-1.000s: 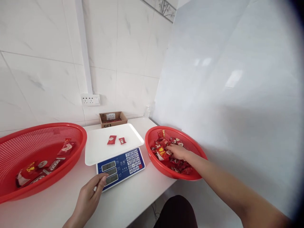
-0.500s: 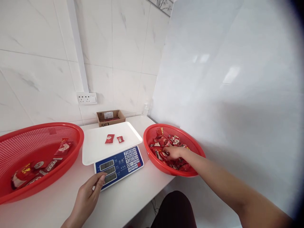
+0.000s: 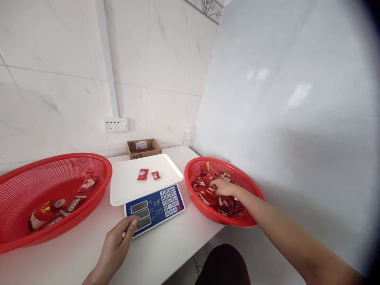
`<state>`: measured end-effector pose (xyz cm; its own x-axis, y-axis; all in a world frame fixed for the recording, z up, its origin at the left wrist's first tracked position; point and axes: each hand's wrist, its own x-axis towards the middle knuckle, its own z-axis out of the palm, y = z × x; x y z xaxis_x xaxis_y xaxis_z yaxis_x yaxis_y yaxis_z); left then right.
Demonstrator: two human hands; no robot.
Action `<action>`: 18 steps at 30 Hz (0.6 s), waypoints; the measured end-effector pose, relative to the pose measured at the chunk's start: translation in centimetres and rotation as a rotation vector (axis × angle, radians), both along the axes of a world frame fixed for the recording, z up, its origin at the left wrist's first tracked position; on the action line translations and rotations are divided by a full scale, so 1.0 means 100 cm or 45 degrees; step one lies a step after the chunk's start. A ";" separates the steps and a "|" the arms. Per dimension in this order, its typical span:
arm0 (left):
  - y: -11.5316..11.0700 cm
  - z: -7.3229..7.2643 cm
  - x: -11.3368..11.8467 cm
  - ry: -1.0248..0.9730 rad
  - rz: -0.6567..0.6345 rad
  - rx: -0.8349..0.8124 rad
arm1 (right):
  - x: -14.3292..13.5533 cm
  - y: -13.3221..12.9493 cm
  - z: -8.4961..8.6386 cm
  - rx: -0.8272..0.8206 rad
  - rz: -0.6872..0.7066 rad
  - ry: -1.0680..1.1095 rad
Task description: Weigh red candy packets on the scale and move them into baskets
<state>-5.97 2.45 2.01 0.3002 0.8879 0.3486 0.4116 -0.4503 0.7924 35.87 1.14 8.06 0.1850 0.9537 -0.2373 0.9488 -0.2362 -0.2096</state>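
My right hand (image 3: 222,187) reaches into the right red plastic basket (image 3: 196,202), its fingers closed at a small red wrapped candy (image 3: 210,190) on the pile. My left hand (image 3: 118,237) rests at the lower left corner of the blue digital scale (image 3: 160,206), thumb and fingers pinched together by the displays; whatever they hold, if anything, is hidden. On the scale's white tray (image 3: 124,186) lie two red wrapped candies: a larger one (image 3: 143,174) and a smaller one (image 3: 156,175).
A large red basket (image 3: 95,156) on the left holds several red packets (image 3: 44,215). Behind the scale stands an open cardboard box (image 3: 144,149); a clear bottle (image 3: 186,138) is in the corner. Everything rests on a white table (image 3: 166,245) against tiled walls.
The view has shifted, so the table and everything on it appear slightly to the right. In the right basket my right hand has moved a little over the candies. My left hand stays pinched by the scale.
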 end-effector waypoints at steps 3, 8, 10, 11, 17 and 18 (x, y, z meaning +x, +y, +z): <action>-0.004 0.004 0.002 -0.015 -0.027 -0.011 | 0.001 0.006 0.023 0.151 -0.028 0.038; -0.007 0.005 0.004 -0.020 -0.070 -0.025 | -0.030 0.033 0.063 0.489 -0.110 0.381; -0.007 0.005 0.004 -0.020 -0.075 -0.029 | -0.059 0.047 0.070 0.549 -0.075 0.626; -0.007 0.005 0.003 -0.018 -0.074 -0.030 | -0.076 0.053 0.071 0.533 -0.011 0.717; -0.006 0.004 0.000 -0.031 -0.043 -0.013 | -0.174 0.081 0.059 0.190 0.337 0.951; -0.005 0.004 0.000 -0.037 -0.039 -0.008 | -0.184 0.085 0.057 0.178 0.362 0.905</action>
<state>-5.97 1.94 2.42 0.3168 0.8808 0.3520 0.3745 -0.4571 0.8067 17.48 9.66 13.75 -0.2226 0.9715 -0.0812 0.5954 0.0695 -0.8004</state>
